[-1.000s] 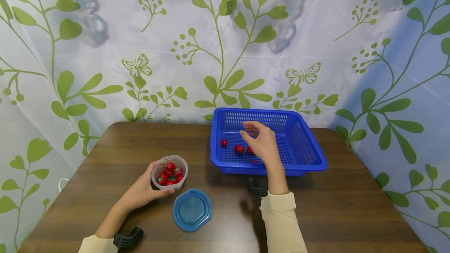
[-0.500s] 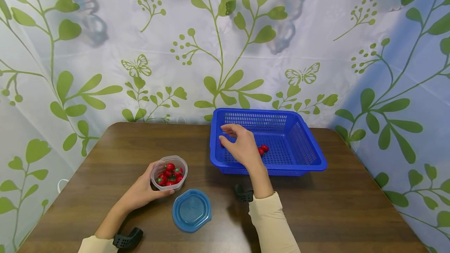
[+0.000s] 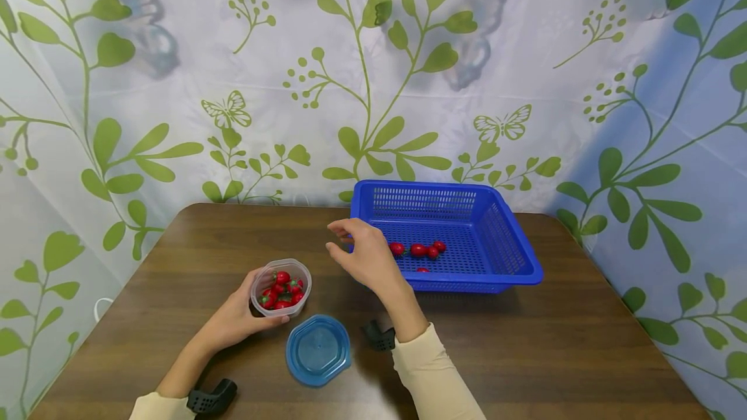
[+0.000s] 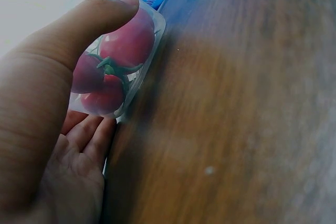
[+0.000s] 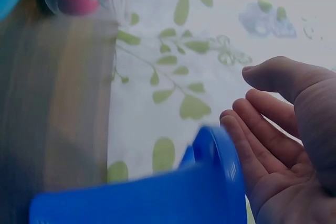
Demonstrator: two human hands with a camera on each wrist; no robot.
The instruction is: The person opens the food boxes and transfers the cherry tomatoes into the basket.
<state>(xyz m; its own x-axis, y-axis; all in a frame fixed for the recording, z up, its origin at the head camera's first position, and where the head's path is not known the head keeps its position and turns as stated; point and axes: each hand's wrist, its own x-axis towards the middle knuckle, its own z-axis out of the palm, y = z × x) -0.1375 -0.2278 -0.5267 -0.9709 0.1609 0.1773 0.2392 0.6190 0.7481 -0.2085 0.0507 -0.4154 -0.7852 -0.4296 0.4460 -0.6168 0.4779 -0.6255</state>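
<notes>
In the head view my left hand holds a clear plastic container on the table, thumb at its near side and fingers round the left. Several cherry tomatoes with green stems lie inside; the left wrist view shows the tomatoes through the wall, under the thumb. My right hand hovers at the left rim of a blue basket, fingers relaxed and thumb apart. No item shows between thumb and fingers of the right hand in the right wrist view. Several tomatoes lie on the basket's floor.
A blue lid lies on the brown wooden table, just right of the container. Behind the table hangs a white curtain with green leaves and butterflies. A black wrist mount is on the left arm.
My right hand has moved left across the basket to its left rim, uncovering tomatoes to the right and covering the leftmost part. The left hand and container have stayed in place.
</notes>
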